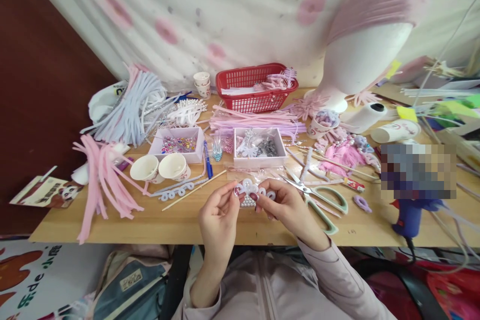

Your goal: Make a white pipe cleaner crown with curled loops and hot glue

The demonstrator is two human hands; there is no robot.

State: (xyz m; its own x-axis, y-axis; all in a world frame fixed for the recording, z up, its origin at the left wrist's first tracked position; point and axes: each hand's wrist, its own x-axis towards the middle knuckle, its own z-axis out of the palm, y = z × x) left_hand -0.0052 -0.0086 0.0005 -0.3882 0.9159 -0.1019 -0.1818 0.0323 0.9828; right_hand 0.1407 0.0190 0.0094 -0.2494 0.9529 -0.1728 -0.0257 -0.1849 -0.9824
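Observation:
Near the table's front edge, both hands meet over a pale lilac piece of looped pipe cleaner [248, 184]. My left hand [222, 214] pinches its left side between thumb and fingers. On the other side my right hand [279, 206] is closed on the right loops, thumb and forefinger together. Just beneath the fingertips lies a patch of pearl beads [247, 200], partly hidden by the hands. A pair of scissors [318, 197] with pale green handles rests partly open close to my right hand. To the left, a wooden stick [195, 189] lies beside a curled pipe cleaner strip [176, 191].
Two paper cups [145, 169] and a box of colourful beads [165, 149] stand left; another white box [258, 160] is straight ahead. Behind are pipe cleaner bundles [258, 122] and a red basket [247, 102]. A white mannequin head [360, 65] and blue glue gun [408, 217] stand right.

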